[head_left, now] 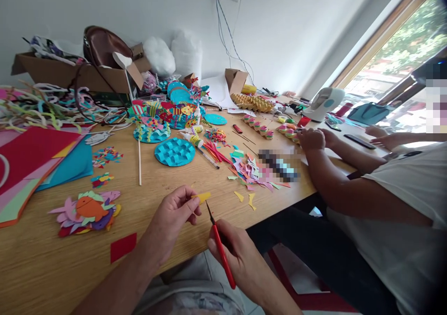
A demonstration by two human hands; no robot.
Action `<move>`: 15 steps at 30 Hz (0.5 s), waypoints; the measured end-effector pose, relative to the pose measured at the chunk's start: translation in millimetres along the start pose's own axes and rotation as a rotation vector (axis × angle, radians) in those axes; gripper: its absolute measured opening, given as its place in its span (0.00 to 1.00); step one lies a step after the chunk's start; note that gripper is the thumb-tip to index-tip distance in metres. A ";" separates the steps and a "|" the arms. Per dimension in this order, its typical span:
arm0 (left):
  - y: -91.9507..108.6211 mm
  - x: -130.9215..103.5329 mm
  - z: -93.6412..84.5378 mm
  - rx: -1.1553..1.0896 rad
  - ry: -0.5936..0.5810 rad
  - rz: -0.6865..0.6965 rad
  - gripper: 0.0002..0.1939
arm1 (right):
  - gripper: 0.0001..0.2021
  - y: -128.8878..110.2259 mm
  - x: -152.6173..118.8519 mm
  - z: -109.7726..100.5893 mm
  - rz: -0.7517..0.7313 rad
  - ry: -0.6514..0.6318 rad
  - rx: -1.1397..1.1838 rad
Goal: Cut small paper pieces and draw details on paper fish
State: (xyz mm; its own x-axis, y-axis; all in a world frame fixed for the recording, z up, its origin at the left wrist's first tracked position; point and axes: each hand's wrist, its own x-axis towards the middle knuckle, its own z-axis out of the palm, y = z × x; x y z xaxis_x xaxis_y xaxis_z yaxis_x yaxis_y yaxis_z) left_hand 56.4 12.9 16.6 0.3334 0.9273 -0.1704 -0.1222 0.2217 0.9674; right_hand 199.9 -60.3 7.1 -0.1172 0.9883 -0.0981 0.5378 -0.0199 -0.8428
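Observation:
Between the thumb and fingers of my left hand [176, 208] is a small piece of yellow paper [203, 196]. My right hand [235, 249] grips red-handled scissors [222, 254], their dark tip pointing up close beside the paper's lower edge. Whether the blades touch the paper I cannot tell. Left of my hands lies a pile of colourful fish cutouts [91, 208], an orange one on top. A red paper rectangle [123, 248] rests near my left forearm. Yellow offcuts [252, 201] lie to the right of the scissors.
Paper scraps [247, 168], a pen [208, 158] and a blue woven disc [174, 152] lie beyond my hands. Coloured sheets [35, 166] are stacked at left, below a cardboard box [56, 75]. At right, a co-worker's hands [312, 139] hold a decorated strip near a white fan [324, 104].

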 end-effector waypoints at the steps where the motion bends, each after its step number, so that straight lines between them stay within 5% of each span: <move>1: -0.7 0.0 1.7 -0.008 -0.002 -0.003 0.10 | 0.15 -0.4 0.9 0.1 0.004 0.003 0.007; 15: -11.1 4.4 18.9 -0.146 -0.093 -0.074 0.09 | 0.16 6.0 0.5 0.5 0.066 0.058 0.158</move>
State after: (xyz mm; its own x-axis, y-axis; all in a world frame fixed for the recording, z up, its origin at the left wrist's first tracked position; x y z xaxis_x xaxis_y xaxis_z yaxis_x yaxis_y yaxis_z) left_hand 76.9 8.8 8.7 0.4303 0.8765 -0.2158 -0.2266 0.3363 0.9141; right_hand 202.7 -60.0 1.6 -0.0349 0.9910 -0.1291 0.4042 -0.1041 -0.9087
